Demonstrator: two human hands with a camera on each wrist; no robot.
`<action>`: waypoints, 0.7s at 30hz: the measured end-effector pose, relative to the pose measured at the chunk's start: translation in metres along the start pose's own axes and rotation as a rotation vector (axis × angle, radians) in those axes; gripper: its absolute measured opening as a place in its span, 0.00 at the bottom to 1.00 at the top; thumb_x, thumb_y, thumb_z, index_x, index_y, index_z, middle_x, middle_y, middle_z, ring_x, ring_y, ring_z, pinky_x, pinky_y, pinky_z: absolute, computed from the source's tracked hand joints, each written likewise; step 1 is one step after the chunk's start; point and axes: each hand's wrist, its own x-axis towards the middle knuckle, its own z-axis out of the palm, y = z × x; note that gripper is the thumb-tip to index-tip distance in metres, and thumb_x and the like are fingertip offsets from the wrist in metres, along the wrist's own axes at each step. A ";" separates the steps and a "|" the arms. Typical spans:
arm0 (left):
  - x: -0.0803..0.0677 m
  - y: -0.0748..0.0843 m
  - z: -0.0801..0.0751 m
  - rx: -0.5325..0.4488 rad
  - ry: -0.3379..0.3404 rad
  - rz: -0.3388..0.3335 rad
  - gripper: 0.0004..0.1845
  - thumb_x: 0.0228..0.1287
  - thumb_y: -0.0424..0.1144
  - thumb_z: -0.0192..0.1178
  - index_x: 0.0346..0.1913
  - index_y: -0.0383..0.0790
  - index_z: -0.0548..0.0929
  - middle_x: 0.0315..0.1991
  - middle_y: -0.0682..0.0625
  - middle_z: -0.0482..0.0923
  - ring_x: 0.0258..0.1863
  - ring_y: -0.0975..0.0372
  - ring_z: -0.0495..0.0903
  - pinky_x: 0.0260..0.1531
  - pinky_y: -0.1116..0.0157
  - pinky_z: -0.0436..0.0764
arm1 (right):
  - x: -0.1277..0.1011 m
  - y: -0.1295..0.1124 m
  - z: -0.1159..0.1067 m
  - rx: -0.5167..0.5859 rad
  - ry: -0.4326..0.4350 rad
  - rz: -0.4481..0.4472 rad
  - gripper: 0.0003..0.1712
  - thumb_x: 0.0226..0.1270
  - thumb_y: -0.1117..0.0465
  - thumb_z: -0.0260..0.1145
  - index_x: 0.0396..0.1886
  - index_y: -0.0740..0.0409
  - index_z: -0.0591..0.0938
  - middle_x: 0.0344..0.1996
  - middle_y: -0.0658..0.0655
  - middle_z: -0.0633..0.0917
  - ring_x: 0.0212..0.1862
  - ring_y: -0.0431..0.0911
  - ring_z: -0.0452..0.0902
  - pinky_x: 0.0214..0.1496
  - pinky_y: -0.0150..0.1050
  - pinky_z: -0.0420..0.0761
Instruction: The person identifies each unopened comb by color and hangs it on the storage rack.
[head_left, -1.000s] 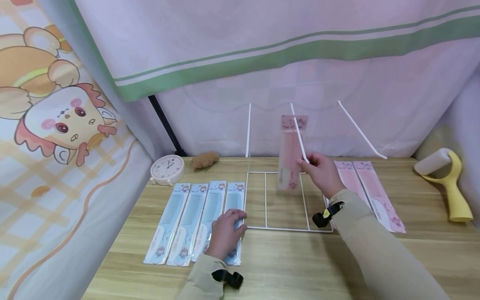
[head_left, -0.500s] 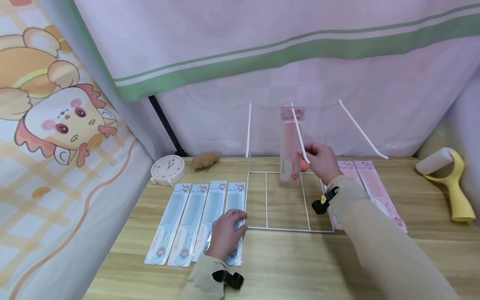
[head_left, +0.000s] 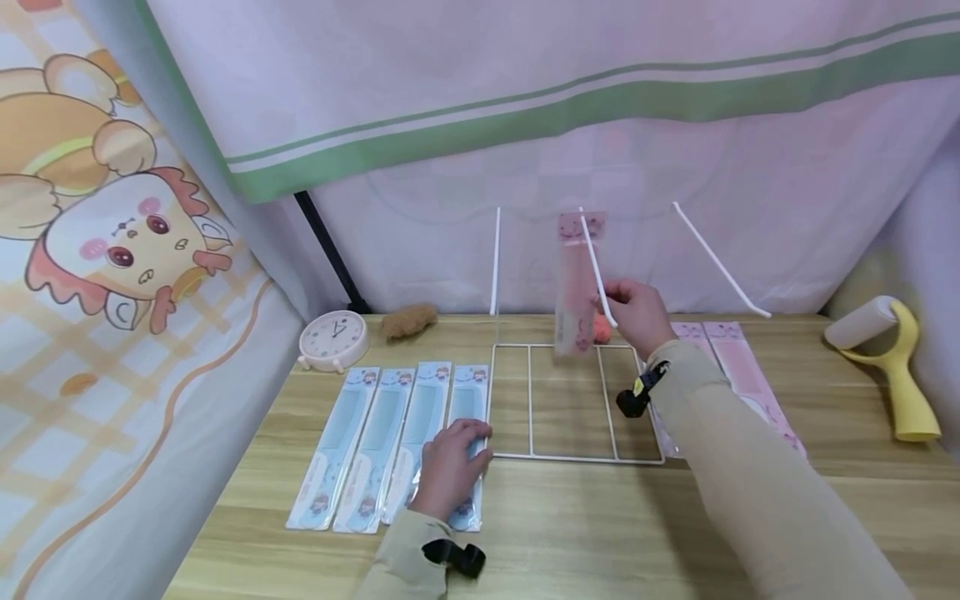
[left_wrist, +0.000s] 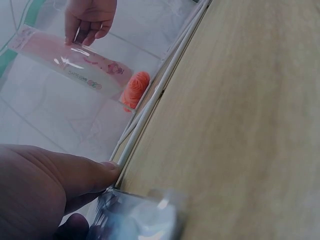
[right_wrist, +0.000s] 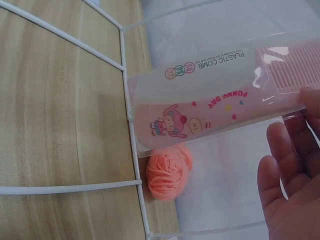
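Observation:
A packaged pink plastic comb (head_left: 573,267) hangs upright behind the white wire rack's middle prong (head_left: 597,271); whether its header is threaded on the prong I cannot tell. My right hand (head_left: 637,315) pinches the package's right edge, and the right wrist view shows the thumb on the comb's (right_wrist: 225,90) toothed end. My left hand (head_left: 452,467) lies over the rightmost blue comb package (head_left: 470,387), its fingertips gripping the left side wire of the rack base (head_left: 570,457). In the left wrist view, my left hand (left_wrist: 60,180) has a fingertip against that white wire (left_wrist: 145,115).
Several blue comb packages (head_left: 356,450) lie in a row at left. Pink packages (head_left: 738,362) lie right of the rack. An orange yarn ball (right_wrist: 167,172) sits behind it. A clock (head_left: 333,340), a brown lump (head_left: 408,321) and a yellow-handled roller (head_left: 903,375) stand around the table.
My right hand has lifted the pink comb package and moved it back towards the rack's rear, bringing the orange yarn ball into view. My left hand stays in place.

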 end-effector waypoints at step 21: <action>0.000 0.000 -0.001 0.002 -0.003 -0.004 0.15 0.63 0.42 0.69 0.52 0.50 0.87 0.56 0.56 0.81 0.56 0.54 0.78 0.47 0.53 0.69 | -0.012 0.012 0.001 0.002 0.017 0.016 0.19 0.72 0.58 0.66 0.56 0.66 0.82 0.49 0.65 0.85 0.49 0.49 0.77 0.51 0.38 0.74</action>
